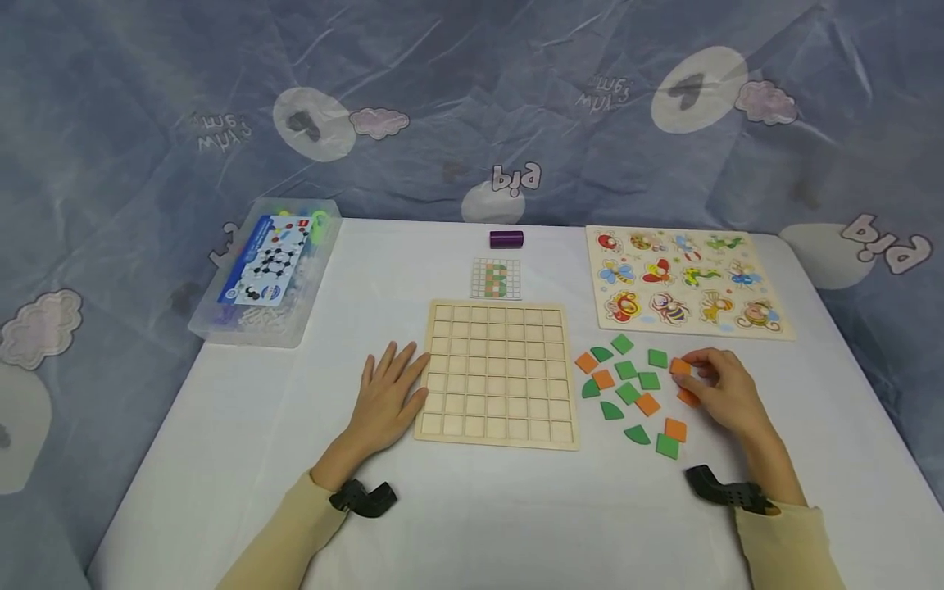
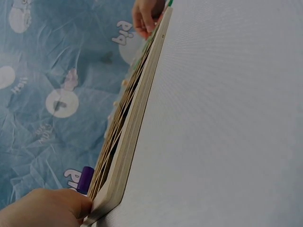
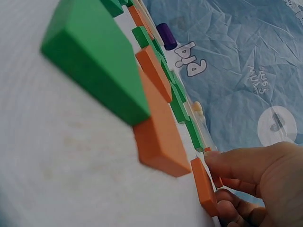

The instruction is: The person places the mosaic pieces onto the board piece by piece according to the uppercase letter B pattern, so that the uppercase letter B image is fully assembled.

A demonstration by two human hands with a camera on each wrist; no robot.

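Note:
A square wooden grid board (image 1: 497, 374) lies on the white table, its cells bare. My left hand (image 1: 383, 401) rests palm down at its left side, fingers spread, fingertips and thumb touching the frame. In the left wrist view the thumb (image 2: 57, 205) is against the board's edge (image 2: 135, 127). To the board's right, my right hand (image 1: 726, 389) pinches an orange square tile (image 1: 680, 366) between thumb and fingers. Another orange tile (image 1: 689, 398) lies partly under that hand. Around it are scattered green square tiles (image 1: 649, 381), green quarter-round tiles (image 1: 612, 410) and more orange squares (image 1: 647, 404).
Behind the board lies a small pattern card (image 1: 496, 279) with a purple cylinder (image 1: 506, 239) beyond it. An insect puzzle board (image 1: 689, 283) sits at the back right. A clear plastic box (image 1: 269, 270) with a blue label stands at the back left.

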